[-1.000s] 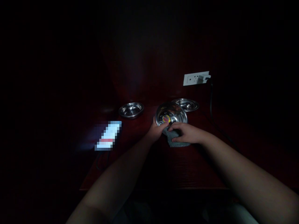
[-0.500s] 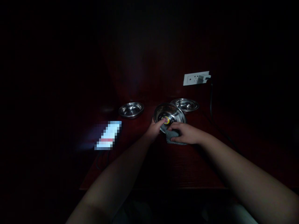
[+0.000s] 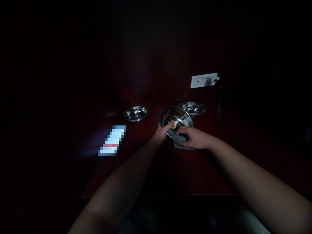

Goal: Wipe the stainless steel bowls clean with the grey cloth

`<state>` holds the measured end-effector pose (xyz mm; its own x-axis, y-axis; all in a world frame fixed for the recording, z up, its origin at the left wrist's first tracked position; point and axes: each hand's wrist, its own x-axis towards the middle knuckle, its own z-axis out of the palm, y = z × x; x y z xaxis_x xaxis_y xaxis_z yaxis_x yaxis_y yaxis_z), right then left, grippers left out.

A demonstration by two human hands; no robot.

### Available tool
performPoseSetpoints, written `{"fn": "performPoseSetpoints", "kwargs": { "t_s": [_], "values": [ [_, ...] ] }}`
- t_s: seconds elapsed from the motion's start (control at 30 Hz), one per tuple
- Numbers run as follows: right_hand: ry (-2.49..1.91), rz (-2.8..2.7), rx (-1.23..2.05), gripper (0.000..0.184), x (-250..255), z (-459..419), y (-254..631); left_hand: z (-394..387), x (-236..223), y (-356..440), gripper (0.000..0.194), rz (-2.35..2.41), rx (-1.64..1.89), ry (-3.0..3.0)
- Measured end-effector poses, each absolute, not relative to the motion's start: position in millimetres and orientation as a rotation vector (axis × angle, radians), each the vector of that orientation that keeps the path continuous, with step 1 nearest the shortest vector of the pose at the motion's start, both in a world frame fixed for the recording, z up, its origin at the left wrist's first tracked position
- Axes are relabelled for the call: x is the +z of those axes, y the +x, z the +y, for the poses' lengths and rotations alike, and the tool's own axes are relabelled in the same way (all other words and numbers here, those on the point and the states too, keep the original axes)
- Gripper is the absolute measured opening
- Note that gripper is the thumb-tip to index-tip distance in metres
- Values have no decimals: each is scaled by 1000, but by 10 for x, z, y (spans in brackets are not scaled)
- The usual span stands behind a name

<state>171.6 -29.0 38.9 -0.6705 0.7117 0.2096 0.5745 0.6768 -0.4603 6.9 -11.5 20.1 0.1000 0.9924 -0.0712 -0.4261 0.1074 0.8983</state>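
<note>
A shiny metal bowl (image 3: 183, 117) with a yellow round label inside is held tilted above the table, its inside facing me. My left hand (image 3: 162, 134) grips it at the left, thumb pressed over the label and fingers hidden behind. In my right hand (image 3: 192, 136) is a grey-green cloth (image 3: 180, 143), bunched under closed fingers and touching the bowl's lower near rim. Two more metal bowls rest behind: one bowl (image 3: 136, 114) to the left, and a wide-rimmed one (image 3: 195, 109) to the right, partly covered by the held bowl.
The dark red table (image 3: 190, 175) ends at a near edge below my forearms. A lit phone (image 3: 112, 141), its screen blurred, is at the left with a thin cable. On the back wall a socket (image 3: 198, 81) holds a plug, whose black cord (image 3: 219, 107) runs down to the right.
The whole view has shifted very slightly. Both hands keep nearly the same hold on the bowl and the cloth; the other bowls stay in place.
</note>
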Motion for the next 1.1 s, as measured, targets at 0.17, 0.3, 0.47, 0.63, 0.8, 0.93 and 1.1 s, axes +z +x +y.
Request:
{"fn": "performPoseSetpoints", "kwargs": {
  "t_s": [0.17, 0.3, 0.47, 0.63, 0.8, 0.93, 1.1],
  "values": [
    [-1000, -2490, 526, 32, 394, -301, 1713, -123, 201, 37, 60, 822, 1255, 869],
    [-992, -2466, 538, 33, 371, -283, 1720, -138, 179, 17, 69, 784, 1218, 968],
    [-994, -2468, 546, 35, 343, -255, 1730, -104, 101, 34, 74, 826, 1266, 1054],
    [-1033, -2460, 556, 40, 348, -260, 1730, -42, 40, 45, 65, 811, 1302, 1015],
    [-1044, -2464, 585, 41, 361, -265, 1738, -26, 23, 43, 64, 794, 1311, 1024],
    [-1058, -2441, 602, 41, 357, -261, 1745, -14, 3, 49, 62, 780, 1335, 1055],
    [-1018, -2413, 649, 31, 371, -267, 1724, -21, 12, 49, 61, 814, 1346, 1098]
  ]
}}
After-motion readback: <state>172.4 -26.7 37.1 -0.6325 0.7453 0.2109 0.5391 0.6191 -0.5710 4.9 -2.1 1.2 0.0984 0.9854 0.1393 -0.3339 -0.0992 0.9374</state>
